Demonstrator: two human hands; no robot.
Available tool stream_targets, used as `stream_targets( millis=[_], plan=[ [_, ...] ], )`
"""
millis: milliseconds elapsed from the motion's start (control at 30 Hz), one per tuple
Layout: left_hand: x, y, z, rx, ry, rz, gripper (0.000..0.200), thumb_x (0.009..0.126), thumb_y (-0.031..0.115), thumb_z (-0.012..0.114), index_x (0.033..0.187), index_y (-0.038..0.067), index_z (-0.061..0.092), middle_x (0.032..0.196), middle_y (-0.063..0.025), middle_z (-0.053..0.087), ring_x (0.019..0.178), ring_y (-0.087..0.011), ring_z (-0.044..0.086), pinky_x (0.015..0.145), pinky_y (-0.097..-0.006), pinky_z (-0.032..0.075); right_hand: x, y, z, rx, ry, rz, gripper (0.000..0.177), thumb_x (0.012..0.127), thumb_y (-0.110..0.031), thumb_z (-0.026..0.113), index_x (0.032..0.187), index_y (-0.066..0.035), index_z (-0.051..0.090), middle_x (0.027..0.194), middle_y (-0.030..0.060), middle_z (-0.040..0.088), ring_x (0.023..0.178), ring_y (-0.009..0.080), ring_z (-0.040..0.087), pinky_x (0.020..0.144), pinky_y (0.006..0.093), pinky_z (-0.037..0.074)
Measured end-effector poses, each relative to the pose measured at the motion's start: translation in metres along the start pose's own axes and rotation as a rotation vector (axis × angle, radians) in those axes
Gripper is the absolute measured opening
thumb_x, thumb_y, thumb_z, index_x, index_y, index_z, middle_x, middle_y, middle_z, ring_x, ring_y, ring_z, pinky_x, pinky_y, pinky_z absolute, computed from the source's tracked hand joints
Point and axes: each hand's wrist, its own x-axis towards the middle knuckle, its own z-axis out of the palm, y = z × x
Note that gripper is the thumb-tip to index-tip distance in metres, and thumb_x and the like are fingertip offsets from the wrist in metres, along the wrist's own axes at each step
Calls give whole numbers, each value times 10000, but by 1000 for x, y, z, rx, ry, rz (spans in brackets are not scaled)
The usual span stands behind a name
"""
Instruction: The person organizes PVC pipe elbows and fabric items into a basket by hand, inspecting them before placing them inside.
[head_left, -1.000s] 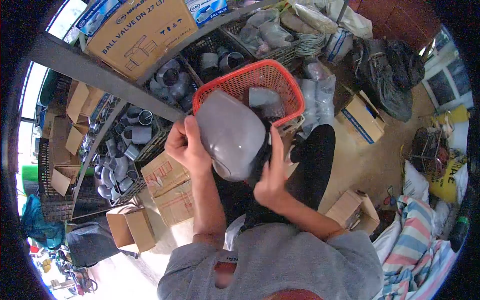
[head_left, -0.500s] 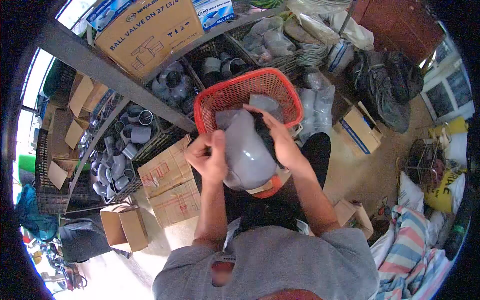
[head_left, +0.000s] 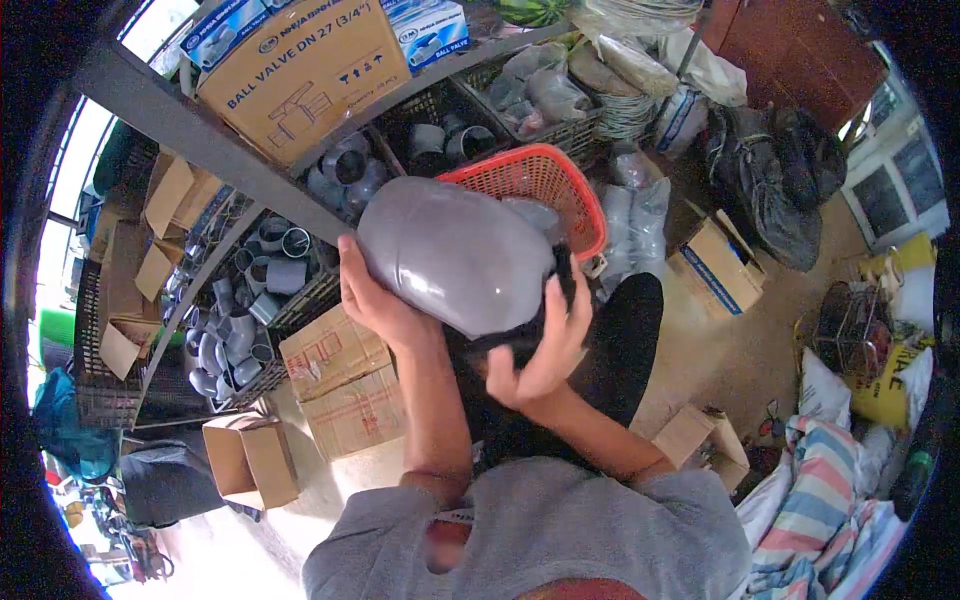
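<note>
A large, smooth grey plastic pipe fitting (head_left: 450,250) is held up between my hands, over my lap and partly in front of the red basket (head_left: 585,185). My left hand (head_left: 385,305) supports its lower left side, thumb up along the surface. At the dark end of the fitting, my right hand (head_left: 555,345) curls its fingers and thumb around the edge; it is slightly blurred. The inside of the fitting is hidden from me. Behind it, the basket contains another grey piece (head_left: 533,213), only partly visible.
Black crates with grey fittings (head_left: 235,335) line the left side under a metal shelf beam (head_left: 215,145). A ball valve carton (head_left: 305,85) sits on the shelf. Flattened cardboard (head_left: 345,385) and an upright open box (head_left: 250,460) lie left; another carton (head_left: 718,265) stands right.
The fitting has been turned and raised up and to the left, now covering part of the basket. My right hand has moved down to its dark end, while my left hand has shifted left beneath it.
</note>
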Motion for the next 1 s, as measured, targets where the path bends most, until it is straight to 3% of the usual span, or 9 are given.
stream_targets(
  millis=[133, 233, 300, 567, 633, 733, 800, 900, 1000],
  plan=[
    [-22, 8, 14, -28, 81, 101, 315, 1028, 294, 549, 827, 61, 623, 839, -30, 651, 696, -112, 598, 598, -271, 479, 38, 36, 6, 219, 83, 154, 554, 965, -277, 458, 1387, 83, 453, 1393, 255, 530, 1294, 424, 492, 1125, 466, 345],
    [-31, 13, 17, 60, 63, 213, 342, 1032, 261, 550, 746, 77, 581, 765, 6, 620, 637, -74, 532, 560, -250, 426, 39, 56, 20, 736, 55, 608, 513, 1040, -301, 336, 1384, 48, 489, 1368, 181, 583, 1280, 324, 535, 1118, 413, 373],
    [-32, 15, 14, 118, 38, 256, 367, 1029, 238, 560, 695, 86, 556, 715, 27, 597, 603, -54, 488, 537, -243, 394, 36, 56, 18, 1035, -94, 1349, 573, 1066, -405, 272, 1376, 5, 524, 1374, 134, 586, 1264, 249, 555, 1111, 394, 391],
    [-8, 10, -12, 346, -201, 265, 449, 995, 240, 616, 596, 49, 541, 585, 21, 561, 506, -54, 390, 512, -244, 355, -42, 108, 37, 1276, -334, 1360, 436, 1031, -334, 481, 1334, -33, 565, 1259, 110, 650, 1111, 234, 647, 978, 404, 533],
    [14, -1, -22, 293, -212, 121, 440, 1018, 332, 563, 702, 29, 613, 687, -27, 629, 576, -92, 512, 555, -246, 413, -40, 99, 25, 1467, -278, 1635, 431, 1023, -325, 503, 1333, -32, 567, 1257, 113, 651, 1107, 235, 649, 958, 401, 542],
    [44, -37, -39, 384, -292, 97, 366, 1034, 369, 518, 986, 33, 654, 944, -64, 676, 739, -99, 578, 629, -262, 464, -48, 106, 25, 1478, -97, 1368, 440, 1023, -345, 491, 1323, -34, 574, 1229, 121, 660, 1105, 233, 653, 934, 405, 552],
    [33, -59, -47, 24, -421, -408, 618, 1017, 551, 453, 1442, 103, 438, 1367, -98, 540, 1183, -224, 560, 1015, -390, 465, -23, 93, 15, 1297, -60, 1221, 348, 1013, -256, 539, 1286, -42, 567, 1185, 106, 639, 1053, 206, 645, 901, 382, 540],
    [-1, -79, -53, -149, -402, -619, 745, 979, 635, 446, 1502, 110, 362, 1471, -97, 466, 1346, -280, 457, 1125, -451, 370, -5, 83, 24, 540, 80, 707, 408, 874, -106, 746, 1197, -52, 501, 1107, 58, 535, 1003, 161, 517, 902, 299, 434],
    [-17, -104, -73, -116, -378, -681, 758, 965, 635, 473, 1509, 124, 341, 1474, -93, 472, 1349, -285, 460, 1144, -458, 343, -22, 79, 26, 522, 29, 686, 407, 866, -106, 750, 1179, -63, 493, 1087, 56, 523, 979, 172, 514, 900, 315, 425]
  ],
)
